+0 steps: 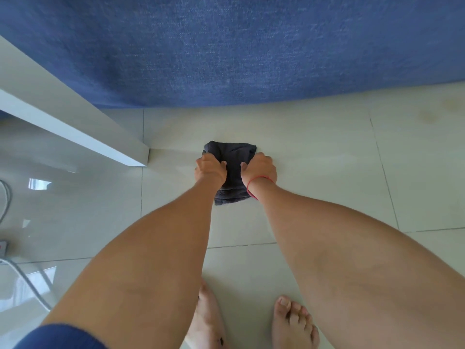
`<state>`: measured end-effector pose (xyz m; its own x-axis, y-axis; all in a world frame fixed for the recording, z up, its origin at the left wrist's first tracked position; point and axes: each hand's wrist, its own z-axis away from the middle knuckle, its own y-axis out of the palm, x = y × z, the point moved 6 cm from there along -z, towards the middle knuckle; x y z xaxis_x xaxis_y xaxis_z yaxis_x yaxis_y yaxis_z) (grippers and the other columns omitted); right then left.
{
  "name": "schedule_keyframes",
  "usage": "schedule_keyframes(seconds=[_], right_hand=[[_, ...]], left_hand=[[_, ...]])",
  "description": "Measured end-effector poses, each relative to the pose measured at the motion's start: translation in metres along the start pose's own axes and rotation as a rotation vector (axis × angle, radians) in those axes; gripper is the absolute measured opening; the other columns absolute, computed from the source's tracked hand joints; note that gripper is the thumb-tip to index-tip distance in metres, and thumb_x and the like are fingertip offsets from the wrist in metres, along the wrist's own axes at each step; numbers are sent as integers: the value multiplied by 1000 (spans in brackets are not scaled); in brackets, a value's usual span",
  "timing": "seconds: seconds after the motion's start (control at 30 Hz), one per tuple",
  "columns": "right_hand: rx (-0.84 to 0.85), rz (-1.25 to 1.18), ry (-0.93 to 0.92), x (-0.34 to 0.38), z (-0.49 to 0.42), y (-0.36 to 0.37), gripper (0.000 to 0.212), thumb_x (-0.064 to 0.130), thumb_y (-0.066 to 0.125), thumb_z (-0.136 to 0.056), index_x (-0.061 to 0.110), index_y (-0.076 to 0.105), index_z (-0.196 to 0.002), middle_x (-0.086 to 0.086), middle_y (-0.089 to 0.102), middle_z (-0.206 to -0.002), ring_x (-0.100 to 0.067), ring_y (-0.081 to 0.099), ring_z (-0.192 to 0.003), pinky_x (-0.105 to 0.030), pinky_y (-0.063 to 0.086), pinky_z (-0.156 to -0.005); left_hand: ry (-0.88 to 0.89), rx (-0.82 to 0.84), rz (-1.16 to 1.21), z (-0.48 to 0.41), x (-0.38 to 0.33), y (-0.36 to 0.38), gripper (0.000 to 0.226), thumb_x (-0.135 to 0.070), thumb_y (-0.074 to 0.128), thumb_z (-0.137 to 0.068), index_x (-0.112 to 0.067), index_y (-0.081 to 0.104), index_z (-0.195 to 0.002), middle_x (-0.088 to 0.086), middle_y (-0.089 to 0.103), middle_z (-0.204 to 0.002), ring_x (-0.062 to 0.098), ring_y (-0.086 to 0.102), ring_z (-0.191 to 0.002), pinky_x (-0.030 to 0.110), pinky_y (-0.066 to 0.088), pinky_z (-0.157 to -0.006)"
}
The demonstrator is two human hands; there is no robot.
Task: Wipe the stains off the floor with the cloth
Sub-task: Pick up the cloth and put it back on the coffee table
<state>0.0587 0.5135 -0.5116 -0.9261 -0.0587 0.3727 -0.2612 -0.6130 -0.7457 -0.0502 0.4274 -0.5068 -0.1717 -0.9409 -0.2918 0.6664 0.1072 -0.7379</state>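
Dark cloth (230, 157), folded into a thick pad, flat on the pale tiled floor (314, 152), pinned beneath both hands. Left hand (210, 168) clamped on the cloth's left edge, fingers curled over it, thumb lying on top. Right hand (260, 167) clamped the same way on the right edge, thumb pointing inward; red string (259, 181) around that wrist. Both arms stretched nearly straight, forward and down, wrists close together, weight seemingly leaning into the pad.

Probably soft, light and limp: no stiffness of its own, likely to bunch or unfold if pushed from one corner. Best held as now, by two opposite edges with palms pressing down, so the folds stay together. Glossy tile, likely slick, so easy sliding but little bite without pressure.

Beyond the hands, edge of a blue rug (226, 59). Ahead and to the right of the right hand, faint yellowish stains (437, 109), well apart from the cloth. Left of the left hand, white furniture leg (136, 153). Bare feet (293, 321) below the arms.
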Motion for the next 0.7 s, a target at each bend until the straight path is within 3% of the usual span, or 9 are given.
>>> schedule_keyframes(seconds=[0.17,0.3,0.4,0.53,0.7], right_hand=[[96,-151,163,-21,19,3,42,23,59,-93,2,46,-127,-17,54,-133,-35,55,-121,-39,47,-95],[183,-207,110,-17,36,-13,31,23,52,-96,4,55,-120,-16,60,-127,-34,57,-118,-34,46,-92],[138,-330,-11,1,52,-48,19,23,48,-96,8,54,-105,-18,60,-113,-31,58,-104,-30,42,-83],[46,-455,-159,41,87,-121,35,22,46,-98,6,47,-129,-13,56,-130,-30,53,-121,-30,38,-97],[-119,-501,-331,85,146,-215,33,24,46,-98,9,47,-128,-14,53,-133,-30,52,-121,-31,39,-95]], left_hand=[[-32,126,-115,22,15,11,53,-34,53,-97,2,39,-134,21,52,-131,38,60,-114,39,53,-86],[-44,177,-34,46,15,0,51,-32,51,-98,3,41,-133,23,56,-128,37,65,-106,41,55,-90],[28,113,49,69,-5,-40,55,-36,48,-98,6,43,-134,21,55,-131,37,58,-117,39,50,-98],[160,-33,203,106,-46,-116,55,-35,51,-95,7,49,-131,23,57,-129,38,56,-118,41,49,-98],[293,-198,370,173,-84,-202,49,-34,54,-92,3,54,-123,20,61,-123,36,58,-114,42,51,-95]])
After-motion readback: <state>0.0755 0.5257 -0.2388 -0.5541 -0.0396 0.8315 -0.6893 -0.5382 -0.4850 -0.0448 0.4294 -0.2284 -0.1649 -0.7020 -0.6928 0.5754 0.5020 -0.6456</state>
